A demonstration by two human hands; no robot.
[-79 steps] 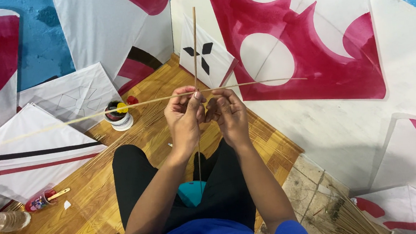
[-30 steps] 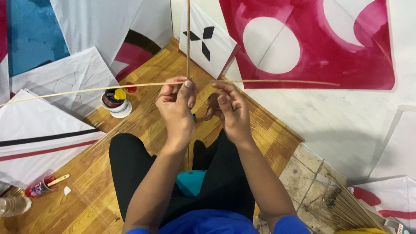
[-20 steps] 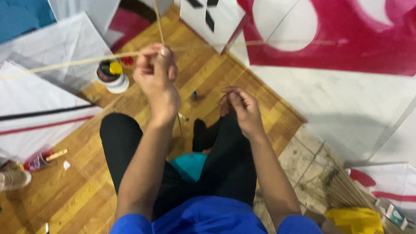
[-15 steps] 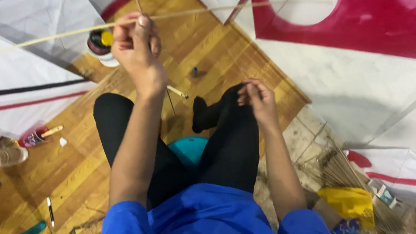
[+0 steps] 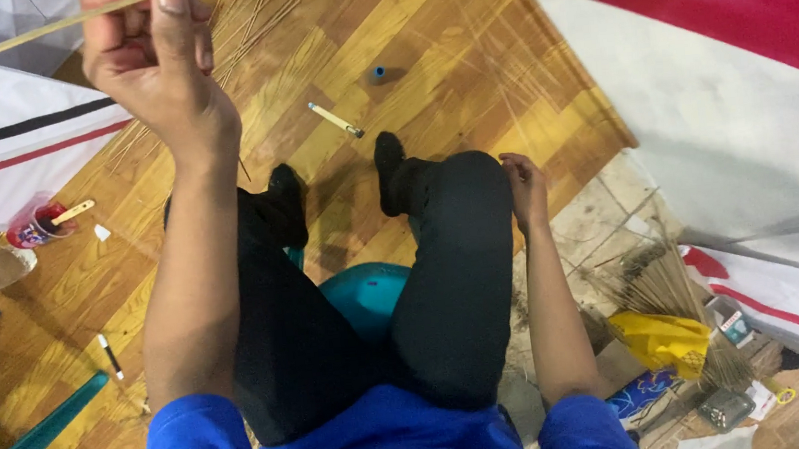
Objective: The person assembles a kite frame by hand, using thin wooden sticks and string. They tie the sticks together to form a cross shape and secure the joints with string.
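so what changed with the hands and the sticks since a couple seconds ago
The right hand let go of the crossed sticks and dropped to rest by the right knee. The left hand kept its pinch on the thin bamboo stick and stayed raised. The person stayed seated on the teal stool.

Even indoor light from overhead, fairly bright. Soft shadows under legs on wood floor. Slight motion blur, wide-angle stretch at edges; near right corner dimmer.

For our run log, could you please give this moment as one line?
left hand: raised, pinching thin bamboo stick | right hand: resting on right knee, empty | floor: small stick, red cup
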